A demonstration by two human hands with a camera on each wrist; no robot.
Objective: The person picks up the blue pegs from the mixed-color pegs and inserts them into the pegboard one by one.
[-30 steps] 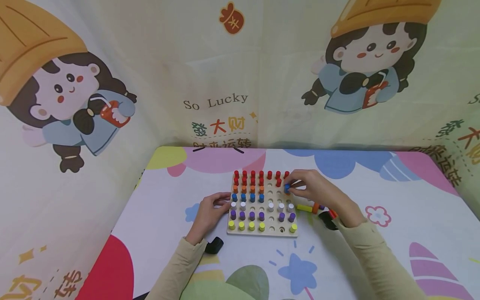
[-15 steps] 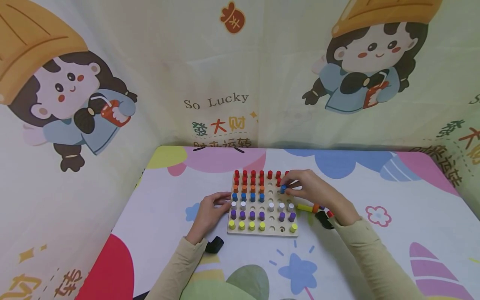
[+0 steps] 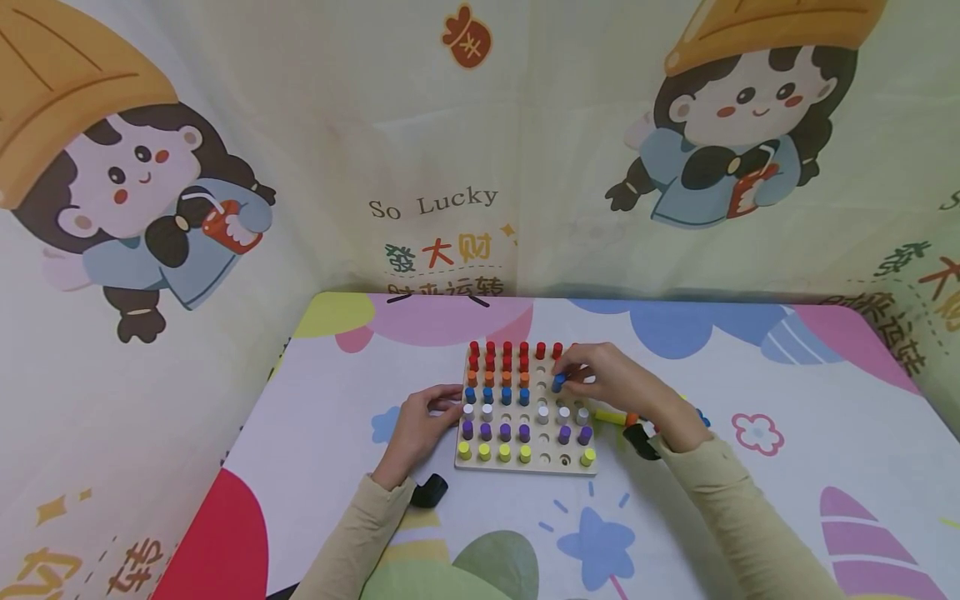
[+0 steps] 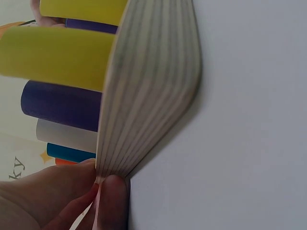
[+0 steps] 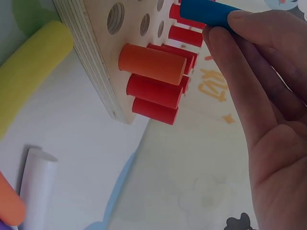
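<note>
A wooden pegboard [image 3: 551, 468] lies on the table with rows of red, orange, blue, white, purple and yellow pegs standing in it. My right hand [image 3: 622, 383] pinches a blue peg [image 3: 558, 383] between thumb and fingertips, above the board's right part. In the right wrist view the blue peg [image 5: 206, 12] is tilted and apart from the holes, near an orange peg [image 5: 151, 63] standing in the board. My left hand [image 3: 420, 429] grips the board's left edge. In the left wrist view its fingertips [image 4: 114, 199] press against the layered side.
Loose pegs lie right of the board, among them a yellow peg [image 3: 611, 417], and a white peg [image 5: 38, 187] and an orange peg [image 5: 8, 201] in the right wrist view. Black wrist devices [image 3: 430, 492] sit at both cuffs. A printed curtain [image 3: 562, 167] stands behind the table.
My right hand has moved left over the board with the blue peg, from above the rightmost column toward the columns beside it. My left hand has stayed at the board's edge.
</note>
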